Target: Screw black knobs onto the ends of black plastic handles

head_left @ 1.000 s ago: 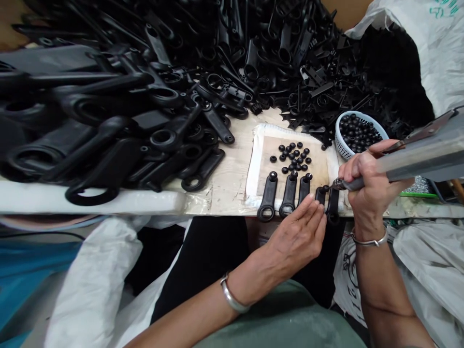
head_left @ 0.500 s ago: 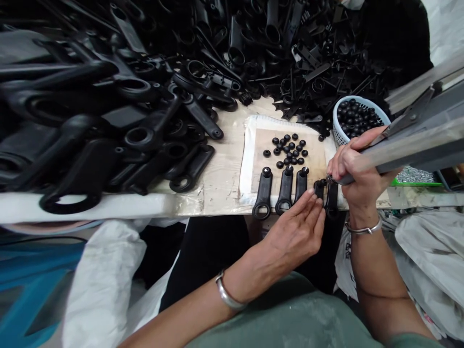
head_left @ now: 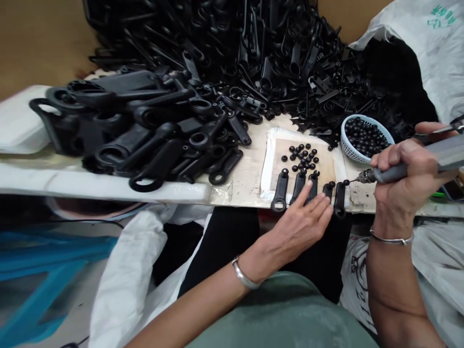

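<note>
Several black plastic handles [head_left: 279, 193] lie in a row at the front edge of a worn board [head_left: 322, 164], each with a black cap at its top. My left hand [head_left: 302, 221] lies flat, fingers stretched out over the middle handles, holding them down. My right hand [head_left: 408, 181] is wrapped round a grey power screwdriver [head_left: 389, 172]. Its bit points left, just right of the rightmost handle [head_left: 340, 199] and apart from it. Loose black caps [head_left: 300, 155] are scattered on the board above the row.
A big heap of black handles [head_left: 174, 125] covers the table to the left and behind. A small white basket [head_left: 364, 139] of black caps stands right of the board. White sacks [head_left: 420, 43] hang at the right and below the table edge.
My right hand has drawn the screwdriver back to the right, off the rightmost handle. My left hand has stayed flat on the row. The camera has tilted up.
</note>
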The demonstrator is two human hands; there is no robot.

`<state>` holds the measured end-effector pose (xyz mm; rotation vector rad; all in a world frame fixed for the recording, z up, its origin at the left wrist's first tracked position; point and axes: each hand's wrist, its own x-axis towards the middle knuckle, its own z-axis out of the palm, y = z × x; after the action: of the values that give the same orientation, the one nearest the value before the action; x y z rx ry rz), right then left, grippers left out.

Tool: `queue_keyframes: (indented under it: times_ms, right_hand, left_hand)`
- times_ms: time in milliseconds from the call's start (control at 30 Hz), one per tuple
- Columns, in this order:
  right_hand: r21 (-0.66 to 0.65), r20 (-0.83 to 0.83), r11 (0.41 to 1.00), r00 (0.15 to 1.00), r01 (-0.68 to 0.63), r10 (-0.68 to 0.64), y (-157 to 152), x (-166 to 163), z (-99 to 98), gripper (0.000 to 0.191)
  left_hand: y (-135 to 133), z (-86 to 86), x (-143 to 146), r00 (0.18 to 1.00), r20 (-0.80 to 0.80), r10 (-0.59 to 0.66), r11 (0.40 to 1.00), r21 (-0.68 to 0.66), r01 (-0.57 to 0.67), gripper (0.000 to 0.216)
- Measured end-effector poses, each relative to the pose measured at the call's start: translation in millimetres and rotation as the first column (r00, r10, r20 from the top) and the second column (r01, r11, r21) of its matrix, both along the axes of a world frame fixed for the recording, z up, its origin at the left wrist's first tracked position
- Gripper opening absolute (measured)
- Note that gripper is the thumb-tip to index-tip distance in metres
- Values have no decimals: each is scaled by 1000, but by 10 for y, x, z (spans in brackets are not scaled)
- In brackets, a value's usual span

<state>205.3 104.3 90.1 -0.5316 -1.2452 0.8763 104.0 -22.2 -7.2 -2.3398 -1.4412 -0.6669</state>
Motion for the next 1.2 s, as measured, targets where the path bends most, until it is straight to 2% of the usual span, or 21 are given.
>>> queue_keyframes:
  times_ms: [233,433,733,867,1000,1200]
  right_hand:
    - [-88,28,993,996,81,-79,-132,309,-162,20]
    - [-118,52,987,993,108,-103,-253,382,-124,23]
    - [-134,20,991,1000,8,-6,-317,108,-146,23]
    - [-123,15,992,1000,-6,8,-294,-51,-114,23]
    - [-117,-15,992,999,-44,42,-257,-167,-99,23]
    - [-103,-38,991,996,-88,85,-199,-291,-133,22]
  left_hand:
    - [-153,-94,-259,996,35,85,996,-44,-83,34]
    - [-126,-156,-256,996,-3,84,996,-15,-84,37]
    - [-110,-177,-186,993,-67,102,995,6,-101,39]
    - [-116,-194,-149,987,-112,111,991,84,-102,38]
    - [-181,-225,-118,986,-122,110,984,154,-91,36]
    - [-291,-272,-86,992,-96,79,985,161,-63,40]
